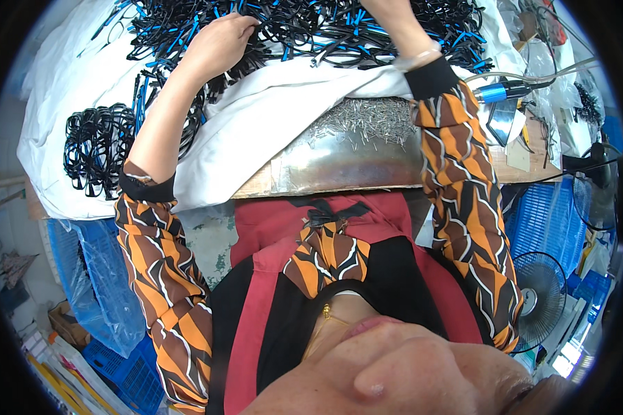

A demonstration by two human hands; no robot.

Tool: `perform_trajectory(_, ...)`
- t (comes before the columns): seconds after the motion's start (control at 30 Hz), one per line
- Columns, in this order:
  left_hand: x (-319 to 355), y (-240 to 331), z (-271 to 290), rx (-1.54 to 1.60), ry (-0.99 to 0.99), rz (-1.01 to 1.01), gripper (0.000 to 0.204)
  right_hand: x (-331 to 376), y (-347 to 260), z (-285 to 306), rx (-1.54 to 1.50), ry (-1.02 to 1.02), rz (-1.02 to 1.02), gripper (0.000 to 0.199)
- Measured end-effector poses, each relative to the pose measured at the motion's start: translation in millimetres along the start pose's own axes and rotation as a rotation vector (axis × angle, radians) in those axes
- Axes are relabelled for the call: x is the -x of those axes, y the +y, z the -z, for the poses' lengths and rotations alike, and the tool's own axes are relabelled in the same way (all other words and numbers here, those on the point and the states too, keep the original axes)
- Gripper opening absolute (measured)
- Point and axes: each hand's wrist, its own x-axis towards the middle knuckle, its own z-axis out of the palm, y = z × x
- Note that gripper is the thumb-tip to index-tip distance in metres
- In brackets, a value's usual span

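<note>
A big heap of black and blue plastic eyeglass parts (339, 31) lies on a white cloth (256, 117) at the far side of the bench. My left hand (218, 43) rests on the heap's left part, fingers curled down around a few black pieces. My right forearm (403, 31) reaches up into the heap. The right hand itself is cut off by the top edge. Both sleeves are orange, black and white patterned.
A pile of small metal pins (363, 121) lies on a metal plate (339, 169) at the bench's near edge. A bundle of black frames (97, 149) sits at the left. A blue-tipped hand tool (502, 91) lies right. Blue crates (543, 221) and a fan (540, 297) stand below.
</note>
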Motion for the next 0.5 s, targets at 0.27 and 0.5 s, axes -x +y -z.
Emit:
perform_trajectory(0.27,-33.7,26.9,-33.8,-0.140,-0.071,0.139,0.032,52.6,60.2,63.3,1.109,-0.716,-0.367,0.025)
perform_trajectory(0.5,-62.4,20.2,29.8,-0.030,0.105,0.261,0.019,37.1,9.2,94.3,0.489,-0.167,-0.350,0.026)
